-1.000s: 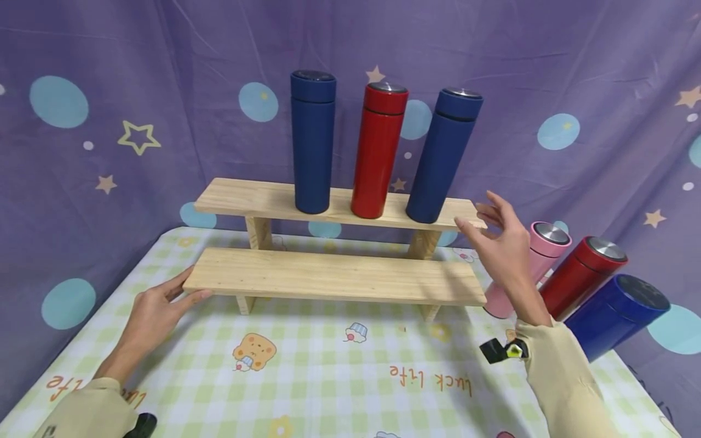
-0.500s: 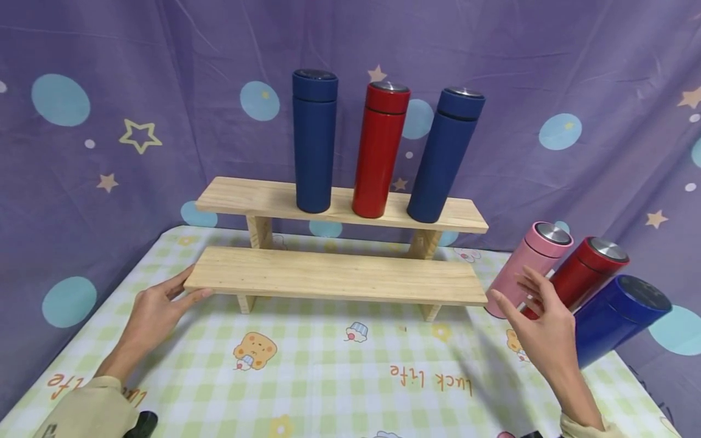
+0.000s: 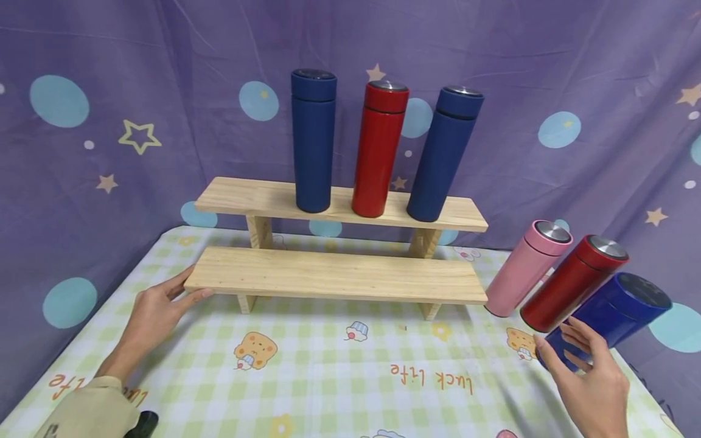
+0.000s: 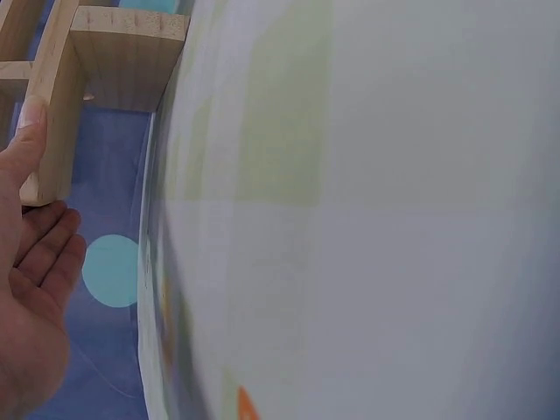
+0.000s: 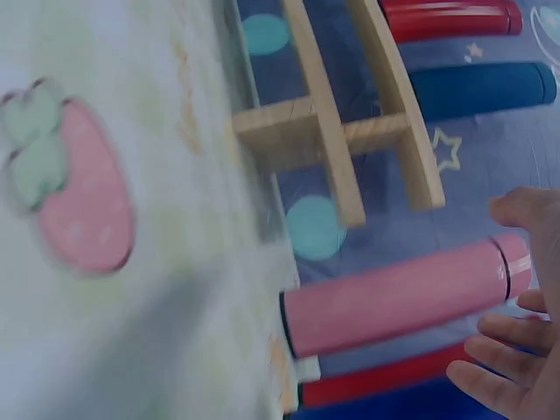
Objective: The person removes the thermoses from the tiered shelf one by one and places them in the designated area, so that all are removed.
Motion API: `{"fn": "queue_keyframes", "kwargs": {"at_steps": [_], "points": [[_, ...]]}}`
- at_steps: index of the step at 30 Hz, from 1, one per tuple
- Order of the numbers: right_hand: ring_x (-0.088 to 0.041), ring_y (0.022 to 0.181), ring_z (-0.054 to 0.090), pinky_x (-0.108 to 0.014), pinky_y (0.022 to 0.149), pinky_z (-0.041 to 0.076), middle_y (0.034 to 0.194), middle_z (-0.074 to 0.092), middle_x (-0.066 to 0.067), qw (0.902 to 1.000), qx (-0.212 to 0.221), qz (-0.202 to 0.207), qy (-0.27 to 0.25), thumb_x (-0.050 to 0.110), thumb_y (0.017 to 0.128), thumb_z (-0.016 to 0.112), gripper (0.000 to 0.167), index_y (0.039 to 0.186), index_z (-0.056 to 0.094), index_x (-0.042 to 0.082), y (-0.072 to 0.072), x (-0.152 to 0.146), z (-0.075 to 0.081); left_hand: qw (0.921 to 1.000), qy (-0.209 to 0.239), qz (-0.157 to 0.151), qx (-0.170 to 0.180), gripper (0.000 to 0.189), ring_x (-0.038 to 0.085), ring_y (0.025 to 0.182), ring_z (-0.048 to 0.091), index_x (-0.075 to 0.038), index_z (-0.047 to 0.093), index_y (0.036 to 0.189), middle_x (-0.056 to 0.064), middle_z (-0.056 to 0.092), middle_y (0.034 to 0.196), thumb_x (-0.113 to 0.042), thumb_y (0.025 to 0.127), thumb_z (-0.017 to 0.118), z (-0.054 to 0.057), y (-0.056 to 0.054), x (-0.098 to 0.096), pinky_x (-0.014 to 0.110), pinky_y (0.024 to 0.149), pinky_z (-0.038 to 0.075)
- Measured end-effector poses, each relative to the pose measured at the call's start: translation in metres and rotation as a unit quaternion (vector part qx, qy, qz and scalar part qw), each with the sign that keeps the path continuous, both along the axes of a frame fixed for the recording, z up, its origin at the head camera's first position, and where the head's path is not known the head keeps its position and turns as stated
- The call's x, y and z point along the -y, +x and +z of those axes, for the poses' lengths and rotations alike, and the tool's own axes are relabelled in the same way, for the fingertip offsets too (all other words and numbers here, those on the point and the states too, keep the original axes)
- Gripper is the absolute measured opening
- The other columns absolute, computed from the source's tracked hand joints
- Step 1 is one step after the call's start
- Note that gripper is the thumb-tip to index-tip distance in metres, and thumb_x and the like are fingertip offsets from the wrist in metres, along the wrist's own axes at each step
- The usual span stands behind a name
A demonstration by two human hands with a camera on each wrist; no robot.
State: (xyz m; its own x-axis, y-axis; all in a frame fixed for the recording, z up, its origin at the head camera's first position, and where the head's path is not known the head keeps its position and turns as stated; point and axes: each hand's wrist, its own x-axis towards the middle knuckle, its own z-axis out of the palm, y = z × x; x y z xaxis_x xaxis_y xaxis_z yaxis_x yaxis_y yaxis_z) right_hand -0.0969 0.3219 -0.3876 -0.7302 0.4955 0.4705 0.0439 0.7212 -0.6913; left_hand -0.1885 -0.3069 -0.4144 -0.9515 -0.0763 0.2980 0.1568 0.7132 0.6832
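Note:
My left hand (image 3: 156,310) grips the left end of the two-tier wooden shelf's lower plank (image 3: 334,275), its thumb (image 4: 31,131) on the front edge and the fingers round the end. At the right, my right hand (image 3: 594,380) is spread in front of a glossy blue thermos flask (image 3: 613,307), fingertips overlapping its lower body in the head view. Beside that flask stand a red thermos (image 3: 575,281) and a pink thermos (image 3: 523,271), both with steel-topped lids. In the right wrist view, the right-hand fingers (image 5: 516,337) are loosely bent, with nothing between them and the thumb.
On the upper plank (image 3: 249,193) stand a dark blue thermos (image 3: 314,146), a red thermos (image 3: 380,152) and another dark blue thermos (image 3: 443,158). A checked tablecloth (image 3: 328,371) covers the table. A purple curtain (image 3: 191,73) hangs behind.
My right hand has moved from the upper plank's right end, down and right past the pink and red flasks to the blue one. The left hand has stayed at the lower plank.

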Motion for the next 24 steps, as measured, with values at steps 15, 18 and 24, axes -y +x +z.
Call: {"fn": "queue_keyframes", "kwargs": {"at_steps": [15,18,24], "points": [[0.014,0.107,0.051,-0.007,0.089,0.043,0.126,0.059,0.012,0.9815,-0.074,-0.161,-0.073,0.027,0.086,0.087,0.073,0.148,0.054,0.009,0.01,-0.025,-0.034,0.9999,0.007,-0.003,-0.008,0.075,0.059,0.124,0.053,-0.003,0.043,0.156,0.039,0.049,0.143,-0.04,0.099,0.074,0.0,0.002,-0.002,0.012,0.064,0.046],[0.007,0.116,0.052,-0.008,0.092,0.042,0.143,0.058,-0.011,0.9838,-0.042,-0.149,-0.09,0.03,0.088,0.084,0.08,0.155,0.045,0.012,0.005,-0.032,-0.036,0.9999,0.009,-0.005,-0.01,0.075,0.059,0.124,0.053,-0.003,0.043,0.156,0.039,0.048,0.143,-0.039,0.099,0.074,-0.001,0.002,-0.001,0.013,0.063,0.046],[-0.016,0.135,0.052,-0.003,0.086,0.038,0.154,0.048,-0.02,0.9833,0.023,-0.12,-0.134,0.035,0.089,0.083,0.09,0.162,0.033,0.016,-0.003,-0.048,-0.035,0.9998,0.013,-0.009,-0.012,0.075,0.059,0.124,0.053,-0.003,0.043,0.156,0.039,0.048,0.143,-0.038,0.099,0.074,-0.003,0.0,0.0,0.013,0.063,0.046]]}}
